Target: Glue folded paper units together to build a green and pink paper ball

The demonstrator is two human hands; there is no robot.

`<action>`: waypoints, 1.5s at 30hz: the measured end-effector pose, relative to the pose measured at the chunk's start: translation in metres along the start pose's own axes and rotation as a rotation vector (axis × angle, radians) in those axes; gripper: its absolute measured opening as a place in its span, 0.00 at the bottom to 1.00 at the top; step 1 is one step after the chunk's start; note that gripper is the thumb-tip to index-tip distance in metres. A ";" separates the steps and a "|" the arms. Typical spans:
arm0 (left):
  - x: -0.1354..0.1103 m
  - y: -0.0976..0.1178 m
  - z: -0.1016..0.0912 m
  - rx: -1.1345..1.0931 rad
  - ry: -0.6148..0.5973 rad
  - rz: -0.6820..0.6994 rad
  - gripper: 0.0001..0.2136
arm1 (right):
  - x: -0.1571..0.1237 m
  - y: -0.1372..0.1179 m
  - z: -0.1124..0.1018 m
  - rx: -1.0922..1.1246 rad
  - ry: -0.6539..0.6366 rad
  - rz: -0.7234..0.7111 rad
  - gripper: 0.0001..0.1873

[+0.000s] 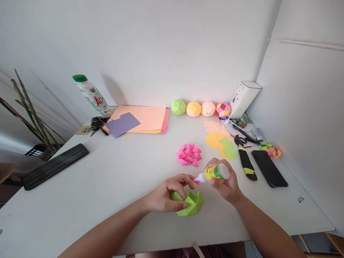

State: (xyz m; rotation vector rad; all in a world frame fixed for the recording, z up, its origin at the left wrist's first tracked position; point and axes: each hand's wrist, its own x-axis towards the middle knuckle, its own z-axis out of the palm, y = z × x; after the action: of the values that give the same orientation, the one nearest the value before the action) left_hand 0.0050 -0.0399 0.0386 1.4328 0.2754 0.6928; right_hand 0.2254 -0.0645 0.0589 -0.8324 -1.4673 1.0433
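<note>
I'm seeing what looks like a home craft corner: white bench (120, 161), houseplant (32, 115), keys (98, 123), coloured sheets (152, 119).

The left forearm (113, 224) and right forearm (263, 220), both bare, slant inward from the lower edge. The left hand (168, 195) has its thumb (176, 205) stretched low to the right, the fingers (176, 185) bent above it. The right hand (227, 184) is curled in a grip, thumb pointing left. The hands are near each other, not touching.
</note>
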 end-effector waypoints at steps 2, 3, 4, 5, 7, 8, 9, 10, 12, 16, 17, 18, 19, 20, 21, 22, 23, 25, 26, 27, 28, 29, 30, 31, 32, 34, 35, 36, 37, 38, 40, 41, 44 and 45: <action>0.000 0.000 0.000 -0.006 0.001 -0.001 0.05 | 0.000 0.001 0.000 0.006 0.003 0.019 0.12; 0.000 0.001 0.000 -0.008 0.002 -0.003 0.05 | 0.000 0.001 0.000 0.009 0.001 0.029 0.12; 0.000 0.001 0.000 -0.012 0.003 -0.004 0.05 | 0.000 0.001 0.000 0.012 -0.003 0.040 0.12; 0.000 0.001 0.000 -0.017 0.003 -0.003 0.05 | -0.001 0.001 0.000 0.014 -0.005 0.046 0.12; 0.000 0.001 0.000 -0.023 0.004 0.001 0.06 | -0.001 0.001 0.000 0.015 0.001 0.052 0.12; 0.001 0.000 0.000 -0.024 0.005 0.005 0.06 | -0.002 0.001 0.000 0.016 0.011 0.053 0.12; 0.001 -0.001 0.000 -0.023 0.004 0.010 0.06 | -0.002 0.001 0.000 0.022 0.030 0.056 0.12; 0.001 -0.001 -0.001 -0.024 0.003 0.015 0.05 | -0.001 0.002 -0.001 0.033 0.055 0.066 0.12; 0.000 -0.003 -0.002 -0.032 0.000 0.031 0.06 | 0.000 0.003 -0.002 0.086 0.128 0.101 0.12; -0.002 -0.005 -0.003 -0.059 -0.002 0.070 0.06 | 0.007 0.006 -0.005 0.296 0.217 0.245 0.14; -0.002 -0.006 -0.004 -0.071 -0.004 0.079 0.06 | 0.009 0.006 -0.006 0.355 0.217 0.292 0.15; -0.002 -0.005 -0.004 -0.092 -0.007 0.089 0.06 | 0.011 0.006 -0.006 0.413 0.217 0.339 0.16; -0.002 -0.005 -0.005 -0.121 -0.013 0.096 0.05 | 0.013 0.006 -0.007 0.468 0.220 0.388 0.16; -0.002 -0.005 -0.005 -0.158 -0.018 0.100 0.05 | 0.014 0.006 -0.007 0.518 0.223 0.439 0.17; -0.002 -0.005 -0.005 -0.202 -0.020 0.100 0.04 | 0.015 0.006 -0.006 0.564 0.225 0.493 0.17; -0.002 -0.005 -0.006 -0.251 -0.019 0.096 0.03 | 0.015 0.007 -0.006 0.606 0.228 0.546 0.18; -0.002 -0.005 -0.006 -0.305 -0.012 0.087 0.02 | 0.015 0.008 -0.005 0.642 0.231 0.597 0.18; -0.002 -0.006 -0.006 -0.429 0.018 0.060 0.01 | 0.014 0.010 -0.003 0.699 0.240 0.673 0.17; -0.002 -0.006 -0.006 -0.499 0.038 0.044 0.02 | 0.014 0.011 -0.002 0.721 0.247 0.693 0.17; -0.003 -0.007 -0.005 -0.572 0.071 0.024 0.03 | 0.013 0.012 -0.001 0.740 0.257 0.699 0.17; -0.003 -0.008 -0.005 -0.646 0.104 0.005 0.04 | 0.013 0.012 0.000 0.756 0.267 0.692 0.18; -0.003 -0.008 -0.005 -0.721 0.143 -0.018 0.04 | 0.013 0.013 0.000 0.771 0.276 0.674 0.18; -0.004 -0.008 -0.005 -0.792 0.190 -0.041 0.05 | 0.013 0.012 0.000 0.781 0.282 0.647 0.19; -0.004 -0.009 -0.006 -0.859 0.240 -0.067 0.06 | 0.013 0.012 0.000 0.784 0.284 0.613 0.19; -0.005 -0.009 -0.006 -0.918 0.293 -0.096 0.07 | 0.013 0.011 0.000 0.774 0.283 0.573 0.19; -0.006 -0.009 -0.008 -0.997 0.390 -0.156 0.08 | 0.013 0.010 -0.002 0.713 0.266 0.496 0.20; -0.007 -0.009 -0.009 -1.014 0.427 -0.180 0.08 | 0.012 0.009 -0.002 0.665 0.256 0.457 0.20; -0.008 -0.009 -0.010 -1.019 0.457 -0.197 0.08 | 0.012 0.008 -0.003 0.612 0.248 0.418 0.20; -0.009 -0.009 -0.011 -1.015 0.477 -0.208 0.08 | 0.011 0.007 -0.003 0.561 0.243 0.382 0.19; -0.009 -0.010 -0.012 -1.007 0.491 -0.213 0.08 | 0.010 0.007 -0.004 0.519 0.240 0.355 0.19; -0.010 -0.010 -0.012 -0.999 0.499 -0.210 0.08 | 0.010 0.008 -0.004 0.481 0.233 0.332 0.18; -0.010 -0.011 -0.012 -0.999 0.494 -0.209 0.08 | 0.009 0.009 -0.004 0.485 0.219 0.343 0.17; -0.010 -0.012 -0.010 -1.008 0.472 -0.209 0.09 | 0.009 0.013 -0.003 0.546 0.138 0.418 0.19; -0.009 -0.011 -0.010 -1.010 0.466 -0.213 0.09 | 0.009 0.014 -0.002 0.566 0.109 0.438 0.20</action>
State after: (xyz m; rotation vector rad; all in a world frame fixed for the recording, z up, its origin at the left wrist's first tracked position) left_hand -0.0047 -0.0374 0.0240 0.2684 0.3585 0.8137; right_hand 0.2253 -0.0504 0.0492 -0.7896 -0.8361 1.6151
